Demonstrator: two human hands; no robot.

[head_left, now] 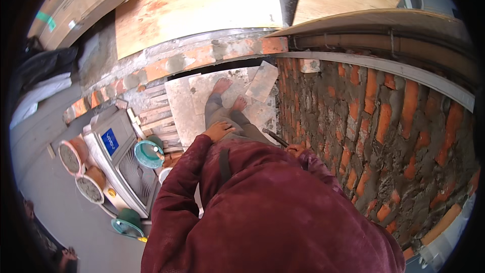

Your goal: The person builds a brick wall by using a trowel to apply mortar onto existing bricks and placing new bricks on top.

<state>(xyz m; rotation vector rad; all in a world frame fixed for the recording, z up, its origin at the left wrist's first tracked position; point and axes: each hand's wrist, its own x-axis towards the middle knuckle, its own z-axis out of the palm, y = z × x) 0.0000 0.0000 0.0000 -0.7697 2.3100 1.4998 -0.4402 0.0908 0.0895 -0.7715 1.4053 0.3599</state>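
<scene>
My left hand (219, 131) rests on my left thigh, fingers lying extended over the grey trousers. At my right hip, my right hand (295, 149) grips a dark rod-like tool (273, 135), pointing forward; the far part of my body hides some of it. My bare feet stand on pale, stained boards (184, 96), with a loose tile (261, 82) beside them. Close on my right is a brick wall (374, 141) smeared with wet grey mortar, with exposed orange brick patches.
Left are an appliance casing (106, 126), mortar buckets (91, 184), teal buckets (149, 152) and another person's hand (68, 254) at the edge. Ahead are a low brick ledge (197, 54), plywood sheets (197, 5) and a cardboard box (81, 10). A metal strip (384, 65) tops the right wall.
</scene>
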